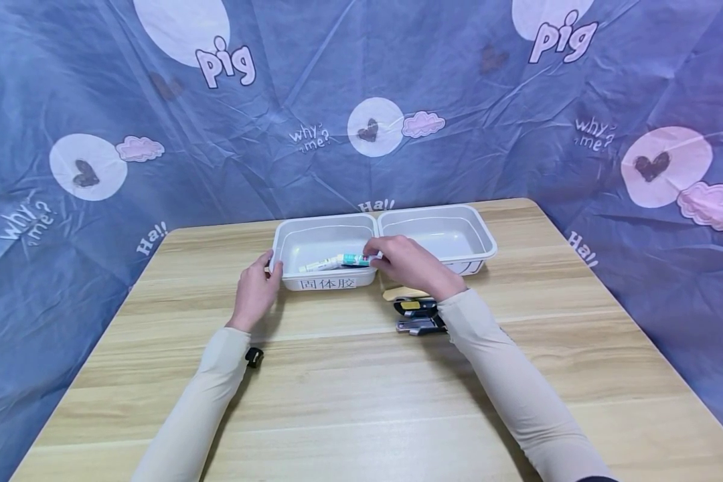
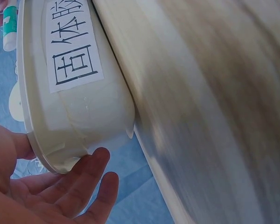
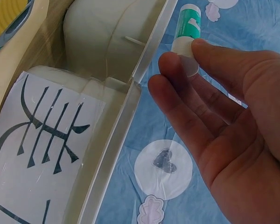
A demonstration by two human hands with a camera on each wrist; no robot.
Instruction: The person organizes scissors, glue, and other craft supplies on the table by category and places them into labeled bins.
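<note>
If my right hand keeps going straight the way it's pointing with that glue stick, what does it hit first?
Probably the inside of the left white tray: the right hand points the glue stick leftward over it, toward the far wall where the left hand rests. Depth is unclear.

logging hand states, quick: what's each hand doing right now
Left hand: open, fingers resting against the corner of the labelled white tray.
Right hand: pinching the end of a glue stick over that tray.

Head cam looks down-forward over both arms. Wrist cams sit close, palm-side, facing outward. All share the white plastic labelled tray [image 1: 325,251] [image 2: 84,107] [image 3: 46,154] by the fingertips.
</note>
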